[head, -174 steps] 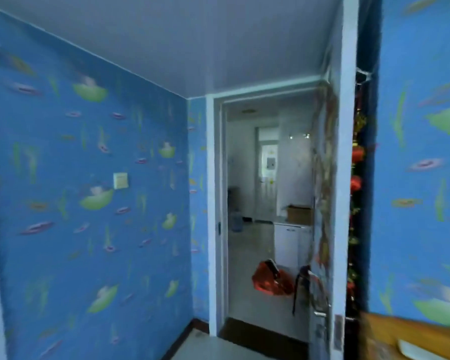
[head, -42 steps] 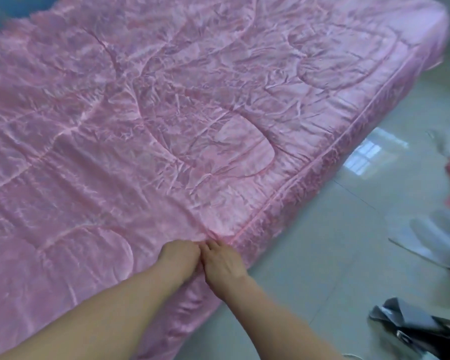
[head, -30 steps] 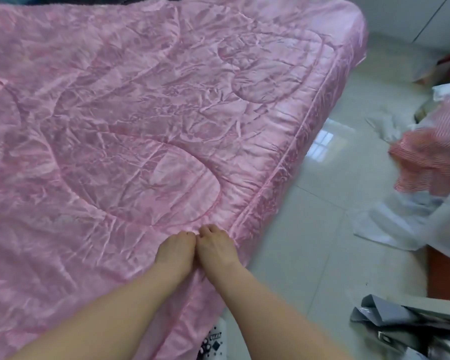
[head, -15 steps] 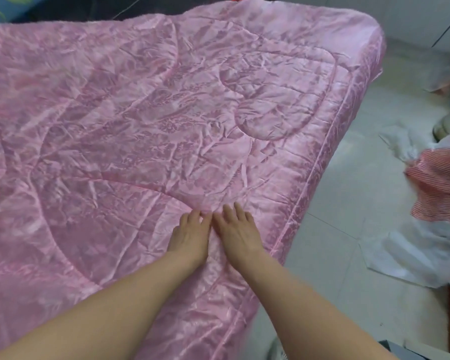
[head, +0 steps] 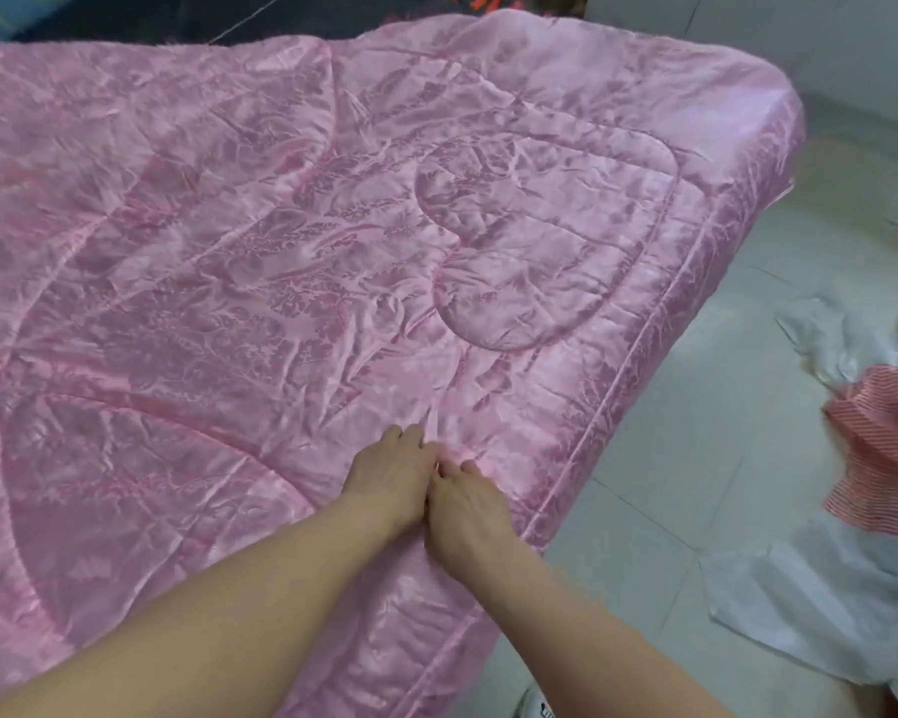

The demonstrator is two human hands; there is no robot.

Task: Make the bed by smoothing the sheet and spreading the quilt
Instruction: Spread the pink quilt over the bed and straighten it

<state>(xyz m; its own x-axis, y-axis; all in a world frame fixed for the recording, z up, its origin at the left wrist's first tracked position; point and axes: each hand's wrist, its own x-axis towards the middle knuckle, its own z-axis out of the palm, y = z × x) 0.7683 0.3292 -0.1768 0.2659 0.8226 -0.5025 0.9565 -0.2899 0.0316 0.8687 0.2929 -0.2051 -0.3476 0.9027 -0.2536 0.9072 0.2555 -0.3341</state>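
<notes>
Head view: a pink quilt point(head: 281, 261) of shiny, patterned satin lies spread across the bed and fills the frame from 9 o'clock to about 2 o'clock. Its surface is creased, with stitched curved panels, and its piped border point(head: 638, 349) runs along the bed's side from 2 o'clock down to 6 o'clock, where the fabric hangs over the edge.

Both bare forearms reach in from 6 and 7 o'clock. The left hand point(head: 387, 481) and right hand point(head: 465, 507) sit side by side, touching, on top of the quilt just below centre, a little inside the piped border. The left fingers point(head: 408, 437) are bent, their tips dug into the satin; the right fingertips point(head: 467, 466) curl down the same way. Between the two hands a small ridge of quilt is gathered and pinched, and a narrow crease runs from it toward 12 o'clock.

At 12 o'clock, beyond the quilt's far edge, a dark patterned fabric point(head: 333, 7) shows. A pale tiled floor point(head: 695, 458) lies at 3 to 5 o'clock, with a red-striped cloth point(head: 892, 448) at 3 o'clock and a white cloth point(head: 825, 603) at 4 o'clock.
</notes>
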